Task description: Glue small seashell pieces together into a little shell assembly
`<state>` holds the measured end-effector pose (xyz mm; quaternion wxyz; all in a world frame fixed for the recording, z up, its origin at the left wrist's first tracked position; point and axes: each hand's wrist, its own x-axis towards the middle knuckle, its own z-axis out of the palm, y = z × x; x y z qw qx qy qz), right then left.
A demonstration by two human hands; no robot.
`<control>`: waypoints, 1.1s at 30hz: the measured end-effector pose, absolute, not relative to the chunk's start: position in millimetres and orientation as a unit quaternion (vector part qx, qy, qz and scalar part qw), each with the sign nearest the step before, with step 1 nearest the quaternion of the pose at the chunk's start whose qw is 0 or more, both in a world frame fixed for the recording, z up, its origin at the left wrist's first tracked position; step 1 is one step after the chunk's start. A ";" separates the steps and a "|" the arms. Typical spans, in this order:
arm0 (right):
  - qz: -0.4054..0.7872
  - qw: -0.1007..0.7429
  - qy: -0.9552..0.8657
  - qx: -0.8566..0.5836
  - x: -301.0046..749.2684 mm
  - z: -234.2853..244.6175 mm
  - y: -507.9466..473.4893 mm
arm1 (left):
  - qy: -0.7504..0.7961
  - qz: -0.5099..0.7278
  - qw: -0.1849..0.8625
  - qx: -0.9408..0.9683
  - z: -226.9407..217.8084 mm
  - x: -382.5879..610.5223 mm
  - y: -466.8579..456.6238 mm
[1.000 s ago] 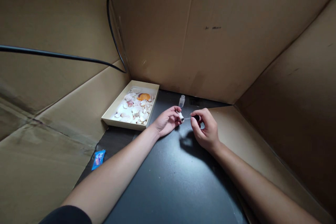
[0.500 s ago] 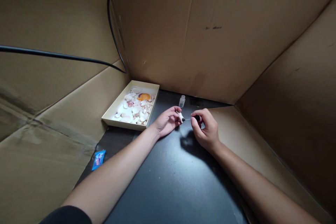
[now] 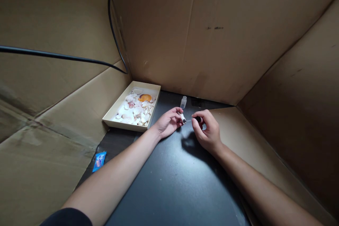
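My left hand [image 3: 170, 123] is closed on a small white piece with a dark patch [image 3: 183, 118], which looks like a seashell, gripped at the fingertips. Opposite it, my right hand [image 3: 208, 129] pinches a black cap [image 3: 197, 118]. From that cap a thin pale applicator stem [image 3: 189, 120] points left, its end at or very near the dark patch; I cannot tell whether they touch. Just beyond my left fingertips stands a small clear bottle [image 3: 183, 102] without its cap.
A shallow cream tray [image 3: 124, 125] holds several shells, among them an orange one [image 3: 145, 97]. A blue packet [image 3: 99, 161] lies by my left forearm. Cardboard walls enclose the dark table [image 3: 164, 190]. A black cable [image 3: 60, 55] crosses the upper left.
My right hand has shifted very slightly left with the cap and stem, toward the shell. The left hand stays in almost the same place; bottle and tray have not moved.
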<state>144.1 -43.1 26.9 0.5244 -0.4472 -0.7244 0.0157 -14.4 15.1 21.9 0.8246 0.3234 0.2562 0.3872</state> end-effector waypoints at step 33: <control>0.021 0.517 -0.719 -0.464 144.0 26.6 -43.1 | 0.255 0.391 0.824 0.321 21.7 -14.1 14.4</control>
